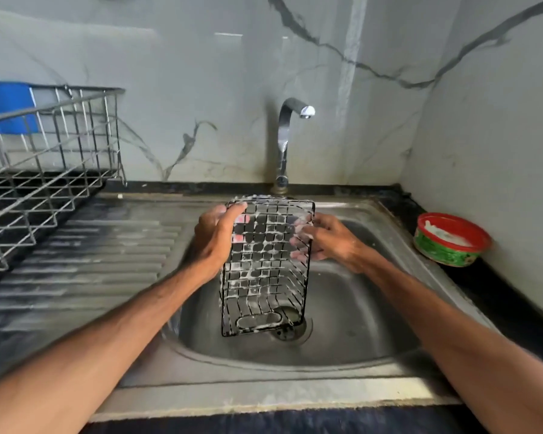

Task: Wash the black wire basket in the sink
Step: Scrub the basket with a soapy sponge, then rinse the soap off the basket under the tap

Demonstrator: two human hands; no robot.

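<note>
The left hand (215, 233) is curled round the upper left edge of the black wire basket (264, 277), thumb on the near side and fingertips showing through the mesh. The right hand (329, 239) holds the upper right edge, its fingers bent in against the wires and coated with white foam. Both forearms reach in from the lower corners and meet at the basket, wrists about level.

The basket stands on end above the sink (358, 324), its top tipped toward the wall, its lower end hanging just above the drain (290, 330). Suds cling across most of its grid.

Behind it a chrome tap (284, 142) rises from the back rim, spout pointing right. To the left lies the ribbed draining board (91, 255), with a steel dish rack (44, 170) beyond. A red-rimmed green tub (452, 239) sits on the black desk (499, 302) at the right.
</note>
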